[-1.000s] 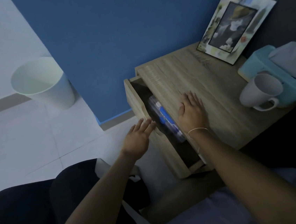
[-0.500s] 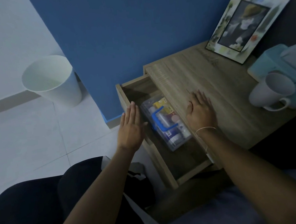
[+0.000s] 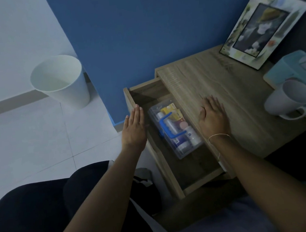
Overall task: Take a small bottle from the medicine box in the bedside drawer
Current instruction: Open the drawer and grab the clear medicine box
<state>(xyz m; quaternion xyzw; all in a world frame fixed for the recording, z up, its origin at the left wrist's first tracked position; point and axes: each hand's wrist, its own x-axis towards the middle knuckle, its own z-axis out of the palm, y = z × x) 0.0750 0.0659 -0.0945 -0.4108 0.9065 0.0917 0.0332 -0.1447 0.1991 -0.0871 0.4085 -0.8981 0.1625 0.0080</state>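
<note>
The bedside drawer point(image 3: 197, 169) stands pulled out to the left of the wooden bedside table point(image 3: 227, 93). Inside lies a clear plastic medicine box point(image 3: 191, 147) with a blue handle point(image 3: 165, 126); small bottles and packets show through its closed lid. My left hand point(image 3: 134, 130) is flat with fingers straight, against the drawer's front panel, holding nothing. My right hand point(image 3: 213, 116) rests palm down on the tabletop just right of the drawer opening, fingers spread.
On the tabletop stand a white mug point(image 3: 288, 100), a teal tissue box point(image 3: 292, 69) and a picture frame point(image 3: 260, 29) leaning at the back. A white waste bin point(image 3: 63, 81) sits on the tiled floor to the left, beside the blue wall.
The drawer has slid further out, so the whole medicine box now shows. My left hand moved left with the drawer front and straightened. My right hand stayed on the tabletop.
</note>
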